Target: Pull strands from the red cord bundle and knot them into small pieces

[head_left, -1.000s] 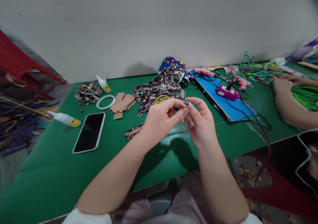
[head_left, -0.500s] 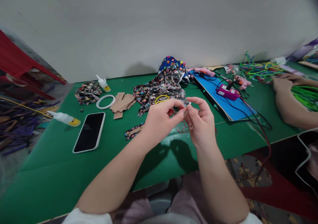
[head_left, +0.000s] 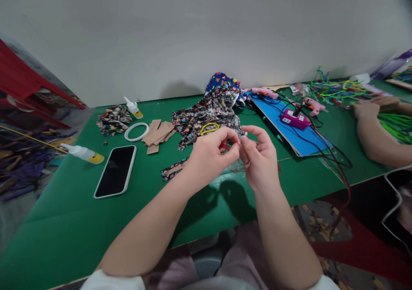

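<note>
No lettering, brand or number can be read anywhere. The magenta box (head_left: 295, 122) bears white labels (head_left: 286, 120), but their marks are too small and blurred to make out.

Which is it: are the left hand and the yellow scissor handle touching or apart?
Cannot tell. In the head view, the left hand overlaps the yellow scissor handle along the line of sight, hiding any contact or gap.

Thin red thread (head_left: 237, 168), slack, loosely looped; upper part between left grip (head_left: 210, 157) and right grip (head_left: 261, 160), partly hidden.
</note>
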The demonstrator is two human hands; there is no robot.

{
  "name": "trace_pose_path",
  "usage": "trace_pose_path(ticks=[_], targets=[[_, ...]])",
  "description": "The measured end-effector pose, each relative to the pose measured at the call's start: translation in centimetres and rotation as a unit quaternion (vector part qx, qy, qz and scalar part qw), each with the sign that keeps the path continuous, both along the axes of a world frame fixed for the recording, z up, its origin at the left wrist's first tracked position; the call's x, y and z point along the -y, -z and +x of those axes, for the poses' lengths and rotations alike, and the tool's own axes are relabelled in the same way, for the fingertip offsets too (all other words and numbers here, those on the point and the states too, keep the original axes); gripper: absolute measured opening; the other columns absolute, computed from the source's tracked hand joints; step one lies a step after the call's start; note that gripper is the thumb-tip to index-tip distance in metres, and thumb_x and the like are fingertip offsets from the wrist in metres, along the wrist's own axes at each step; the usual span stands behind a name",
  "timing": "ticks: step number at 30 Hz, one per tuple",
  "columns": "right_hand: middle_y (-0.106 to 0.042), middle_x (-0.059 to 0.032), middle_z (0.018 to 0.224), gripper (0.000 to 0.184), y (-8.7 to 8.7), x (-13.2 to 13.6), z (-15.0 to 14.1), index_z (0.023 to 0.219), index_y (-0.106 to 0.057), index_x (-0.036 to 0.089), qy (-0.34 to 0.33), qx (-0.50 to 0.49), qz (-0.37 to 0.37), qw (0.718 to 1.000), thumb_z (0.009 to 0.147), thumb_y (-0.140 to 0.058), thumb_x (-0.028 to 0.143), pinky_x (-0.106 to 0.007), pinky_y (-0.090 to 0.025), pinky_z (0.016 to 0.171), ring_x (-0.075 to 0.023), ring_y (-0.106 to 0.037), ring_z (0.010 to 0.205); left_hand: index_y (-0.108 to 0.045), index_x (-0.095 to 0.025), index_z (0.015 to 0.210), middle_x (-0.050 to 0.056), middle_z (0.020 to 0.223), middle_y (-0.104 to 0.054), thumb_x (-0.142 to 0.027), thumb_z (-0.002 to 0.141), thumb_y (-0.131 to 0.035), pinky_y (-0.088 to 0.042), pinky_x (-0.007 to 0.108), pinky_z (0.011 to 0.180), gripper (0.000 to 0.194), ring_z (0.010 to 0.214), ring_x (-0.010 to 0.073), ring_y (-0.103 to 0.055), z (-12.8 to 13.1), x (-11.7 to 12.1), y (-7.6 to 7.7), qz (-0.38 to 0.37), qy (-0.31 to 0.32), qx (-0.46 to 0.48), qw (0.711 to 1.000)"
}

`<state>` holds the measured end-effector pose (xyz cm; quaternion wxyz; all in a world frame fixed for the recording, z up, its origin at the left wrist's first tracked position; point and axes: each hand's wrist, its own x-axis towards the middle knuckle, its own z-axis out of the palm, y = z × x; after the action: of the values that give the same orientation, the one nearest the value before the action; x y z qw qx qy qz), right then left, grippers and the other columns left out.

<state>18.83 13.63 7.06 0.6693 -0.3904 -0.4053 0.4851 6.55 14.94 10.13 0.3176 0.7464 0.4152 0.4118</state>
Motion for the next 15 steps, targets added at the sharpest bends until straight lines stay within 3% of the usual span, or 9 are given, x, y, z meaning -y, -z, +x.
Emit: trace_pose_path(ticks=[15], targets=[[-0.038,0.0115,0.041,0.016,-0.01,-0.08,-0.02,0.093,-0.06,0.024,-0.002,-0.015,0.011,1.0,0.078,-0.064,0.026,-0.018,-0.036,0.042,-0.004,-0.03,0.037,-0.061,-0.019,0.083,-0.005,0.062,-0.055,-0.023,0.078,-0.055,-0.036,0.02,0.052,0.009,0.052,0.0061,-0.042,-0.03,-0.14,-0.07,0.018,-0.019,-0.014,1.0]])
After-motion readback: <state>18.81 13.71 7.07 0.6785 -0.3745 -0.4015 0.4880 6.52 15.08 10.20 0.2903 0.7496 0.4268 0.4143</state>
